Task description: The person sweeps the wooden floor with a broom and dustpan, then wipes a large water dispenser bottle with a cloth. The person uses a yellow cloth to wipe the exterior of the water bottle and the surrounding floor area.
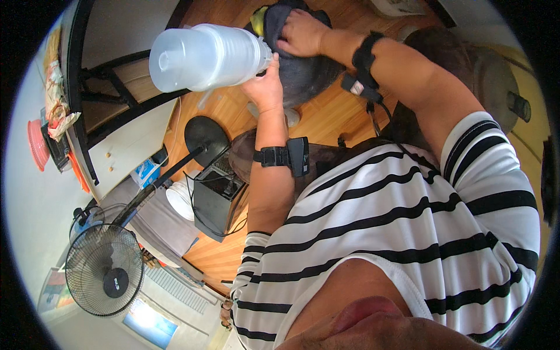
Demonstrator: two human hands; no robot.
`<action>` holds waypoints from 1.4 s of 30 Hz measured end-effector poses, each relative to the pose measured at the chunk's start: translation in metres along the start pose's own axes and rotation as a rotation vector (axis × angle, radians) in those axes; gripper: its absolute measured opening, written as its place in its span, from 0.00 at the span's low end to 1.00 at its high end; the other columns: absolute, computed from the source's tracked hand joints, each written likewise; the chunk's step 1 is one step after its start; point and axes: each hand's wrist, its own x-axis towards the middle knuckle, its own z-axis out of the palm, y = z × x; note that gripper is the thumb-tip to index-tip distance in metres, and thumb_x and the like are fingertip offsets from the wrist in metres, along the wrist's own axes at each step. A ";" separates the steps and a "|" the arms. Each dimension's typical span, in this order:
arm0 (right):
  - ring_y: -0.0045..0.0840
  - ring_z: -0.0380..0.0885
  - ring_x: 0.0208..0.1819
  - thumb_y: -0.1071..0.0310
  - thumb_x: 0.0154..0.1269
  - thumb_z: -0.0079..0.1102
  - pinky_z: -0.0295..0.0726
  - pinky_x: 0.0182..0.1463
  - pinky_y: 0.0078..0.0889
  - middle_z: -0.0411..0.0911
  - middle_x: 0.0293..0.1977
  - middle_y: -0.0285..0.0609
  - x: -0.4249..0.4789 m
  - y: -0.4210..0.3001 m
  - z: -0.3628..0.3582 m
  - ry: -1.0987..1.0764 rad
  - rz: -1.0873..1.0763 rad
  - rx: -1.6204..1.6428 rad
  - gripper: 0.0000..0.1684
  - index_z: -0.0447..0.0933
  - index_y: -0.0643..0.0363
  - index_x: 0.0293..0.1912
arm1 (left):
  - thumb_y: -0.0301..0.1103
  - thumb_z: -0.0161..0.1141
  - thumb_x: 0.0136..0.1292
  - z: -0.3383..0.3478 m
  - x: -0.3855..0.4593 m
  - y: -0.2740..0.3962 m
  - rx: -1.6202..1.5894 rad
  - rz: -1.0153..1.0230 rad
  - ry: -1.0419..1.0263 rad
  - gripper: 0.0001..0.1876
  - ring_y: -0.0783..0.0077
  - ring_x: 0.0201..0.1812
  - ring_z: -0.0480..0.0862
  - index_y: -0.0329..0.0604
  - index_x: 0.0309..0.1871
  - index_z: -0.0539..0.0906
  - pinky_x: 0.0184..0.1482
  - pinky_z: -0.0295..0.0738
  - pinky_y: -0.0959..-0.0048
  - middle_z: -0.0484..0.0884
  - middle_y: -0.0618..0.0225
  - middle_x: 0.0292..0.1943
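A large translucent plastic bottle [210, 57] with ribbed sides lies tilted sideways, its base towards the left. My left hand [266, 85] grips its narrower end, thumb up along the rim. To the right of it, my right hand [302, 35] holds a dark grey cloth [284, 19], with the fingertips partly hidden in the folds. A yellow patch [259, 21] shows beside the cloth. Below both lies a rounded dark thing [306, 78], perhaps a seat or a bag. Each wrist wears a black strap with a small device.
A standing fan [105, 271] with a round black base [206, 139] is at the left. Near it are a dark computer case [214, 199] with cables and a white round container [180, 199]. A black-framed table or shelf [131, 113] stands at the upper left, over a wooden floor [326, 120].
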 end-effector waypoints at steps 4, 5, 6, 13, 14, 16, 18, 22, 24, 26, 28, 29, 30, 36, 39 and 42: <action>0.40 0.74 0.52 0.54 0.56 0.59 0.55 0.68 0.57 0.80 0.43 0.50 -0.066 -0.060 -0.027 -0.217 0.001 -0.125 0.18 0.84 0.59 0.35 | 0.27 0.75 0.48 -0.011 -0.008 -0.008 0.038 -0.035 -0.015 0.22 0.63 0.45 0.82 0.30 0.46 0.81 0.55 0.73 0.64 0.84 0.55 0.46; 0.39 0.74 0.53 0.56 0.55 0.60 0.53 0.69 0.59 0.80 0.45 0.51 -0.086 -0.066 -0.025 -0.308 0.001 -0.145 0.17 0.84 0.58 0.37 | 0.28 0.75 0.48 -0.011 -0.007 -0.007 0.028 -0.051 -0.010 0.21 0.63 0.45 0.82 0.30 0.46 0.82 0.55 0.72 0.64 0.84 0.56 0.45; 0.38 0.75 0.54 0.57 0.54 0.60 0.51 0.71 0.60 0.80 0.46 0.51 -0.104 -0.065 -0.005 -0.044 -0.079 -0.044 0.17 0.84 0.58 0.39 | 0.28 0.75 0.48 -0.011 -0.006 -0.004 0.043 -0.004 -0.018 0.19 0.64 0.45 0.82 0.30 0.43 0.83 0.55 0.72 0.65 0.85 0.56 0.43; 0.44 0.79 0.48 0.63 0.53 0.58 0.59 0.69 0.51 0.83 0.39 0.50 -0.031 -0.043 -0.003 -0.263 0.103 -0.226 0.15 0.83 0.61 0.38 | 0.27 0.75 0.49 -0.021 -0.003 -0.005 0.029 0.036 -0.091 0.21 0.64 0.46 0.82 0.30 0.47 0.81 0.55 0.72 0.65 0.84 0.56 0.45; 0.46 0.78 0.48 0.64 0.53 0.58 0.63 0.67 0.48 0.82 0.37 0.53 -0.015 -0.020 0.009 -0.185 0.199 -0.061 0.14 0.83 0.62 0.37 | 0.27 0.75 0.49 -0.019 0.000 -0.008 0.037 0.044 -0.121 0.22 0.63 0.46 0.82 0.30 0.47 0.80 0.55 0.72 0.65 0.83 0.56 0.46; 0.50 0.76 0.49 0.66 0.53 0.59 0.67 0.63 0.45 0.80 0.37 0.57 0.009 0.024 0.043 -0.071 0.312 0.197 0.14 0.82 0.63 0.38 | 0.27 0.75 0.49 -0.018 0.000 -0.011 0.056 0.043 -0.136 0.23 0.63 0.47 0.81 0.30 0.48 0.80 0.55 0.72 0.65 0.83 0.56 0.47; 0.52 0.73 0.53 0.69 0.52 0.60 0.69 0.61 0.44 0.79 0.40 0.59 0.009 0.053 0.069 0.009 0.381 0.355 0.16 0.81 0.64 0.42 | 0.28 0.75 0.49 -0.009 0.001 -0.012 0.041 0.035 -0.130 0.24 0.63 0.47 0.81 0.31 0.49 0.80 0.56 0.71 0.65 0.83 0.56 0.47; 0.52 0.68 0.58 0.74 0.49 0.61 0.67 0.63 0.45 0.73 0.52 0.58 -0.046 0.000 0.038 0.123 0.210 0.246 0.28 0.73 0.62 0.54 | 0.29 0.75 0.49 -0.014 -0.005 -0.009 0.116 0.061 -0.061 0.23 0.63 0.48 0.81 0.31 0.48 0.80 0.57 0.70 0.64 0.83 0.56 0.46; 0.53 0.67 0.59 0.75 0.49 0.63 0.67 0.63 0.44 0.71 0.56 0.57 -0.080 -0.021 0.018 0.090 0.272 0.301 0.32 0.71 0.63 0.57 | 0.29 0.75 0.49 -0.017 -0.006 -0.004 0.110 0.025 -0.070 0.23 0.62 0.48 0.81 0.31 0.48 0.80 0.57 0.70 0.63 0.83 0.56 0.46; 0.52 0.70 0.56 0.74 0.48 0.63 0.68 0.61 0.45 0.73 0.53 0.57 -0.104 -0.034 0.020 0.255 0.165 0.421 0.29 0.72 0.62 0.54 | 0.30 0.75 0.49 -0.016 -0.004 -0.009 0.120 0.044 -0.090 0.23 0.62 0.48 0.81 0.32 0.48 0.80 0.57 0.70 0.63 0.83 0.56 0.46; 0.50 0.72 0.53 0.73 0.47 0.62 0.70 0.59 0.46 0.75 0.48 0.56 -0.111 -0.045 0.016 0.315 0.163 0.413 0.27 0.75 0.62 0.51 | 0.30 0.75 0.49 -0.015 -0.004 -0.010 0.113 0.057 -0.095 0.22 0.62 0.48 0.81 0.32 0.48 0.81 0.57 0.70 0.63 0.83 0.56 0.46; 0.49 0.73 0.52 0.71 0.47 0.62 0.70 0.59 0.46 0.76 0.47 0.56 -0.109 -0.046 0.018 0.334 0.167 0.381 0.25 0.76 0.62 0.50 | 0.30 0.75 0.49 -0.014 -0.004 -0.011 0.101 0.060 -0.089 0.22 0.62 0.48 0.81 0.32 0.47 0.81 0.57 0.70 0.63 0.83 0.56 0.46; 0.49 0.73 0.52 0.70 0.48 0.62 0.70 0.59 0.46 0.77 0.45 0.56 -0.106 -0.048 0.019 0.352 0.168 0.354 0.24 0.77 0.63 0.48 | 0.30 0.75 0.49 -0.016 -0.004 -0.010 0.093 0.063 -0.082 0.22 0.62 0.48 0.81 0.33 0.47 0.81 0.57 0.70 0.63 0.83 0.56 0.46; 0.46 0.81 0.34 0.56 0.50 0.58 0.77 0.50 0.45 0.80 0.31 0.59 -0.001 0.001 0.004 -0.130 0.294 0.127 0.20 0.83 0.64 0.31 | 0.29 0.74 0.49 -0.014 -0.002 -0.003 0.250 0.026 -0.138 0.25 0.61 0.50 0.81 0.32 0.51 0.80 0.58 0.70 0.63 0.82 0.55 0.50; 0.45 0.76 0.50 0.52 0.54 0.56 0.66 0.64 0.47 0.81 0.35 0.55 0.006 -0.006 0.015 -0.008 0.193 0.011 0.23 0.85 0.63 0.32 | 0.37 0.74 0.50 -0.009 0.001 -0.017 -0.004 -0.054 -0.129 0.25 0.53 0.54 0.78 0.35 0.51 0.82 0.61 0.66 0.58 0.82 0.54 0.51; 0.52 0.68 0.56 0.54 0.53 0.60 0.57 0.67 0.51 0.76 0.46 0.60 -0.027 -0.038 -0.013 -0.281 0.187 0.018 0.25 0.81 0.68 0.39 | 0.34 0.74 0.49 -0.017 -0.007 -0.017 0.089 -0.050 -0.092 0.24 0.54 0.52 0.79 0.34 0.49 0.82 0.59 0.68 0.58 0.83 0.54 0.49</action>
